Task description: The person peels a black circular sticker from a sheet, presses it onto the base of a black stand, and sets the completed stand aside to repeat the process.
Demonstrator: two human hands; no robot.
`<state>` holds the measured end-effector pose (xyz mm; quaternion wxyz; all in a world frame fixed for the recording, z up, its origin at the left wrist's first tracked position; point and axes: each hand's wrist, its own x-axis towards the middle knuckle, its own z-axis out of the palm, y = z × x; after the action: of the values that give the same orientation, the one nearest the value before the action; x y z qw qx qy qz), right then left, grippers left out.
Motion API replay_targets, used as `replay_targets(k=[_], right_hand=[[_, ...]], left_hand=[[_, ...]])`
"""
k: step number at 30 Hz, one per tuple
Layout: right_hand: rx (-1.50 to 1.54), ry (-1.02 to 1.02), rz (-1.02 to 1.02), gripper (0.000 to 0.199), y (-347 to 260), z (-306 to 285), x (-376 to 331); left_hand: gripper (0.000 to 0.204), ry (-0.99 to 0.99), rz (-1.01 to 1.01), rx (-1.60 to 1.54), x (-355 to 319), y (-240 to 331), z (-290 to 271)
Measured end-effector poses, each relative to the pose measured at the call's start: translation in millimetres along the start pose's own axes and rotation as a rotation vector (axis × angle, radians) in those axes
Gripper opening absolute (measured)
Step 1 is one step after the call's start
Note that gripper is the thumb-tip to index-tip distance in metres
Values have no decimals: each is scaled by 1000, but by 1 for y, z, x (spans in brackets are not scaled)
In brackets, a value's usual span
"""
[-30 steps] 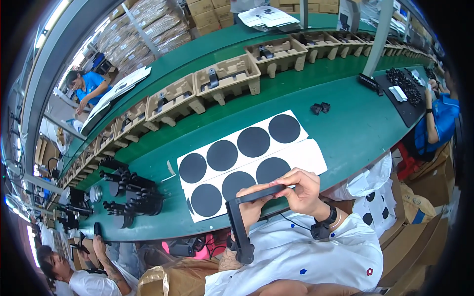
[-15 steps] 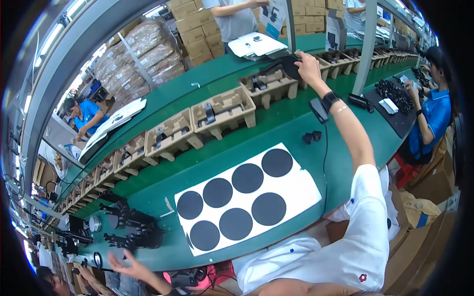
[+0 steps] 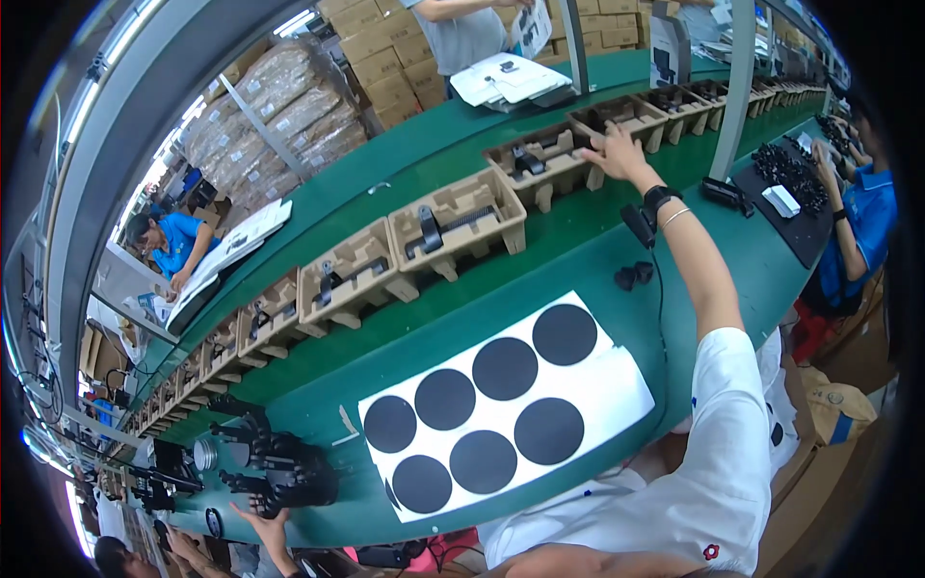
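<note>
My right hand (image 3: pixel 619 154) is over the near rim of a brown molded tray (image 3: pixel 511 173). Its fingers are apart, and no object shows in them. Black parts (image 3: pixel 528 161) lie in that tray. At the lower left, my left hand (image 3: pixel 268 526) is open beside a cluster of black stand-like parts (image 3: pixel 289 472), its fingertips close to them; I cannot tell whether they touch. Between my arms lies a white sheet (image 3: pixel 617 380) bearing several dark round pads (image 3: pixel 505 368).
Brown trays run in a line along the green bench (image 3: pixel 540 279). A black device (image 3: pixel 638 226) with a cable and small black pieces (image 3: pixel 633 276) lie near my right forearm. A grey post (image 3: pixel 737 96) rises beyond. Co-workers sit at right (image 3: pixel 867 212) and far left (image 3: pixel 178 241).
My right hand has let go of a black round part at the trays, its fingers now apart. My left hand has moved right, toward the black parts. The view has shifted slightly.
</note>
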<state>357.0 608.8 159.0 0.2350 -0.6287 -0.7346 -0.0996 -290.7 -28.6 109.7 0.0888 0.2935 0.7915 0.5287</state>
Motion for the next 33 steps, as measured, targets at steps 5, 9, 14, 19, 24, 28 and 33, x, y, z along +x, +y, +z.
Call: replay_targets(k=[5,9,14,19,24,28,33], right_hand=[[30,175,-212,48,-44,-22,-30],[816,-288,-666,41,-135,-64,-143],[833,-422,-911,33,-158,-62,-231],[845,-391,-869,29,-158,-51,-241],[829,-371,-857,21,-177,-58,-244],[852,-320,-825,21,-178,-54,-254],[983,-188,-822,21,-176,-64,-264]], left_hand=[[110,-67,316,792,58,-62,-61],[102,-357,118,498,70,-42,-76],[96,-123,86,752,58,-41,-95],[77,741,109,270,11,-41,-78],[62,910,269,-745,-106,122,74],[54,-251,7,-1154,-143,163,143],[42,-392,-517,-1047,-131,144,223]])
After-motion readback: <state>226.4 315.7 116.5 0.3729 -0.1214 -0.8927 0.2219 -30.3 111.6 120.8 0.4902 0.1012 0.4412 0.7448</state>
